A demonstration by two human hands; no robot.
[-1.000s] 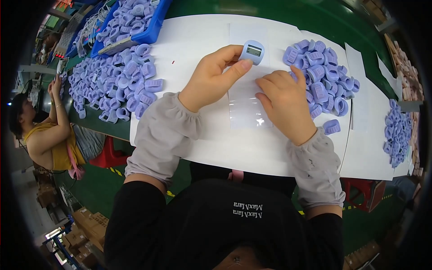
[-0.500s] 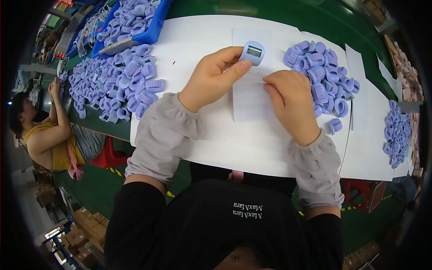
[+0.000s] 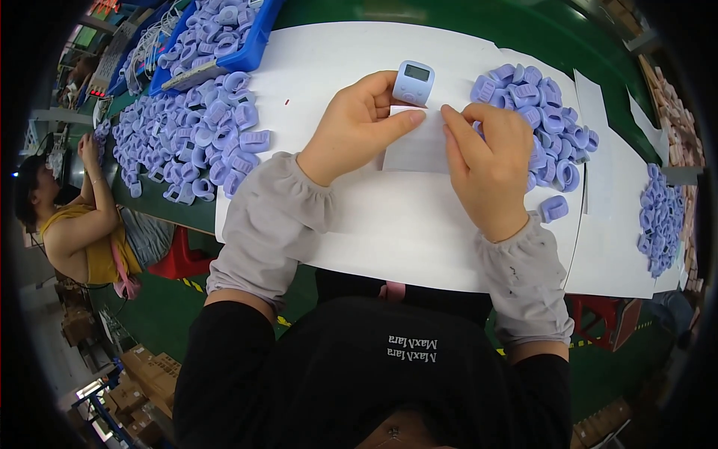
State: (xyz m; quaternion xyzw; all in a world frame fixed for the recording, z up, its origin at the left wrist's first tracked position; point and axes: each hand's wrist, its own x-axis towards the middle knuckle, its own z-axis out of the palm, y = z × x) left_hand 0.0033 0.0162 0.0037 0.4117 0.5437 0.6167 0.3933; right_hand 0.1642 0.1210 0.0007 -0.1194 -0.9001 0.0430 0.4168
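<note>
My left hand (image 3: 357,129) holds a small lilac counter device (image 3: 413,81) with a grey screen between thumb and fingers, above the white sheet covering the table (image 3: 389,224). My right hand (image 3: 490,165) pinches the top edge of a clear plastic bag (image 3: 416,146) that lies flat between both hands, just under the device. Both forearms wear grey sleeve covers.
A heap of lilac devices (image 3: 542,127) lies right of my right hand, one loose piece (image 3: 553,208) near my wrist. A larger heap (image 3: 198,135) spreads at left, a blue tray (image 3: 224,34) of them behind. Another pile (image 3: 662,217) sits far right. A seated person (image 3: 75,224) works at left.
My right hand has slid up from the lower part of the bag to its top edge by the device. The left hand has kept the device almost still.
</note>
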